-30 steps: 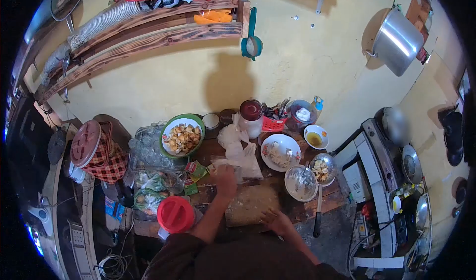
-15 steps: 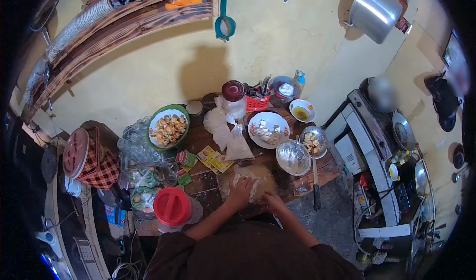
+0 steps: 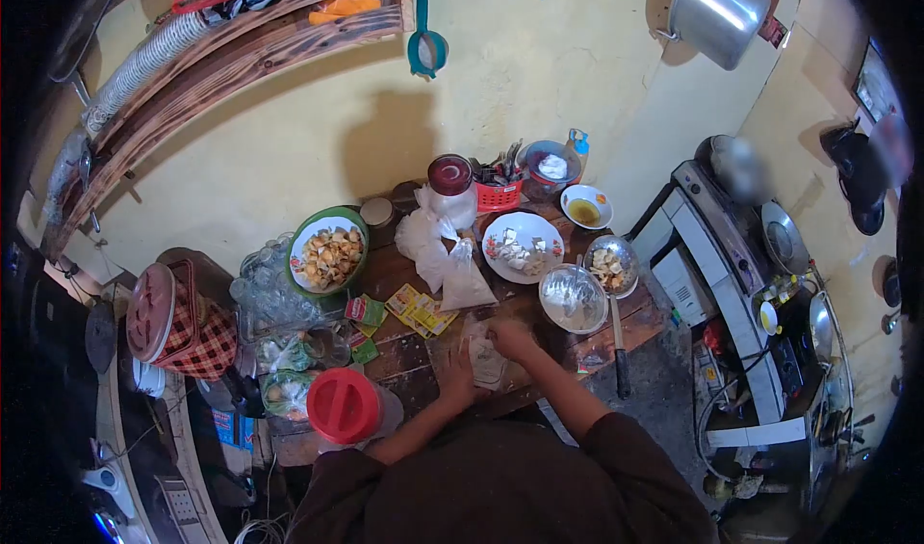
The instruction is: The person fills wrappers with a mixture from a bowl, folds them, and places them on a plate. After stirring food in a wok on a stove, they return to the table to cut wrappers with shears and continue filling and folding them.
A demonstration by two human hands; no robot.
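Both hands work a pale lump of dough [image 3: 488,363] on the wooden board [image 3: 525,375] at the table's near edge: the left hand [image 3: 456,378] cups its side, the right hand [image 3: 513,340] presses on top. Good kneading probably needs even pressure, keeping clear of the metal bowl [image 3: 572,298] and the knife [image 3: 620,351] just beside.

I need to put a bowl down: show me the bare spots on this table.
Little is free. One bare strip of wooden table lies between the yellow packets and the left hand. Another lies at the right corner, beside the knife, below the steel bowl. The back is crowded with plates, bags and jars; both hands cover the dough.
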